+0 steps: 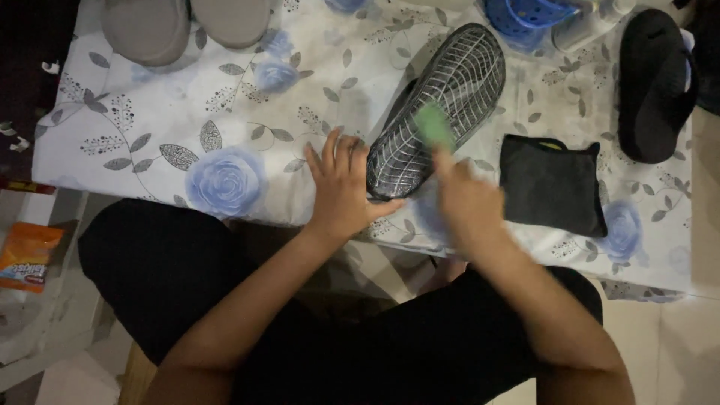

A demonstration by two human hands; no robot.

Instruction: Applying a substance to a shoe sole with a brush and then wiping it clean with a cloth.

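Looking down from your head camera, you have a dark shoe (442, 109) lying sole-up on the table (150, 112), its pale grid-patterned tread facing you. Your left hand (341, 187) rests flat and spread against the near end of the shoe, fingers open, steadying it rather than gripping it. Your right hand (465, 199) is blurred, closed around a small green brush (433, 124) whose head sits on the middle of the sole.

Judging by that, the scrubbing of the sole looks to be under way and not finished: the brush is on the tread, and you cannot tell from this picture which part is already clean. A folded dark cloth (553, 184) lies just beside your right hand, untouched. A black sandal (654, 82) waits at the far right edge, and a grey pair of shoes (184, 26) sits at the far left; both look not yet handled. A blue basket (525, 15) stands beyond the shoe.
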